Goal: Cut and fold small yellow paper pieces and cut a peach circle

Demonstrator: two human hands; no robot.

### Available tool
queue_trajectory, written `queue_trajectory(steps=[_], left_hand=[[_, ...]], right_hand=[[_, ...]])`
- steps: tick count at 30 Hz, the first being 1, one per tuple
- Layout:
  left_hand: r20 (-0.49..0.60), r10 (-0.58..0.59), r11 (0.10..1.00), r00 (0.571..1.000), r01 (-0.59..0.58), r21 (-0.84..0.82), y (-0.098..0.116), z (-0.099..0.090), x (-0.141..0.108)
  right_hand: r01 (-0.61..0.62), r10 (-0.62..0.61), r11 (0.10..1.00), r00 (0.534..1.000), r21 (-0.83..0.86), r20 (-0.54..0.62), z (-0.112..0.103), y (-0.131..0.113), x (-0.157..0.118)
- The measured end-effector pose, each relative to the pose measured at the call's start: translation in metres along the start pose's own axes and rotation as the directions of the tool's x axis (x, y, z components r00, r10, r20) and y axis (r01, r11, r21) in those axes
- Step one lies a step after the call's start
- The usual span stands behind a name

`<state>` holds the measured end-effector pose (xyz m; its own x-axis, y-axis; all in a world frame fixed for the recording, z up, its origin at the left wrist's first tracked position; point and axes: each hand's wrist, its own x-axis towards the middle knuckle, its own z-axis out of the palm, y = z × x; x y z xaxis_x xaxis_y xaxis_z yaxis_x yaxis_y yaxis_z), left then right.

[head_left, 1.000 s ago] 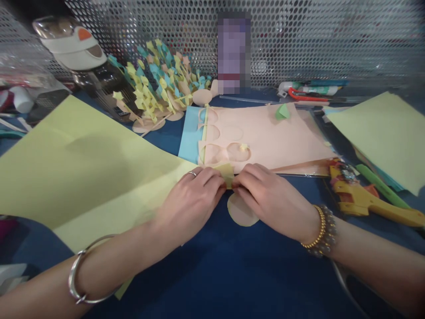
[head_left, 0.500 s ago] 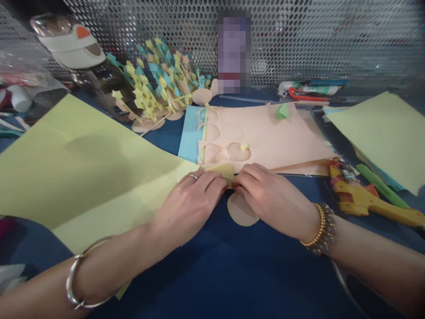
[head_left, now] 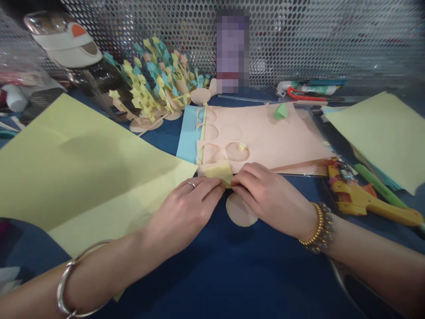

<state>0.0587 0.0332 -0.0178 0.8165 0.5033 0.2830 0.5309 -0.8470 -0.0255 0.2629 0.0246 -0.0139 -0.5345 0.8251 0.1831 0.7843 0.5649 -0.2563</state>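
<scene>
Between my hands is a small piece of yellow paper (head_left: pixel 219 173), over the near edge of the pink sheets. My left hand (head_left: pixel 191 206) pinches its near side with the fingers together. At its right corner my right hand (head_left: pixel 264 188) grips it with thumb and fingers closed. The fingertips hide part of its lower edge. Just under my right hand lies a pale paper disc (head_left: pixel 241 210) on the blue table. The pink sheets (head_left: pixel 272 133) behind have round cut-outs, a tiny yellow star (head_left: pixel 242 146) and a green folded paper (head_left: pixel 280 111) on them.
A large yellow sheet (head_left: pixel 83 164) spreads under my left forearm. Paper-star stems (head_left: pixel 159 84) stand on discs at the back left, beside a dark bottle (head_left: pixel 96 84). At right are a yellow glue gun (head_left: pixel 361 195), a green stick (head_left: pixel 378 184) and stacked paper (head_left: pixel 381 133).
My left fingers have shifted slightly down and back, so more of the small yellow paper shows. My right hand keeps nearly the same place. The whole view has drifted slightly.
</scene>
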Motion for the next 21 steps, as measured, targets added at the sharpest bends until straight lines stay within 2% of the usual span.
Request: queue_trajectory(steps=[6, 10, 17, 21], left_hand=[[0.040, 0.004, 1.000, 0.999, -0.005, 0.010, -0.0005, 0.0020, -0.0012], [0.017, 0.020, 1.000, 1.000, -0.020, 0.021, -0.0026, 0.0032, -0.0013], [-0.066, -0.019, 1.000, 0.998, 0.018, -0.011, -0.0034, 0.0059, 0.0022], [-0.052, -0.018, 1.000, 0.999, 0.017, -0.005, -0.0044, 0.0064, 0.0035]], right_hand=[[0.051, -0.050, 0.994, 0.999, -0.094, 0.014, 0.0015, 0.0007, -0.0008], [0.065, -0.059, 0.988, 0.997, -0.141, 0.045, 0.0017, 0.0014, -0.0014], [0.049, -0.044, 0.991, 0.998, -0.123, 0.050, 0.0011, 0.0007, -0.0013], [0.034, -0.028, 0.995, 0.998, -0.095, 0.064, 0.0007, -0.0001, -0.0008]])
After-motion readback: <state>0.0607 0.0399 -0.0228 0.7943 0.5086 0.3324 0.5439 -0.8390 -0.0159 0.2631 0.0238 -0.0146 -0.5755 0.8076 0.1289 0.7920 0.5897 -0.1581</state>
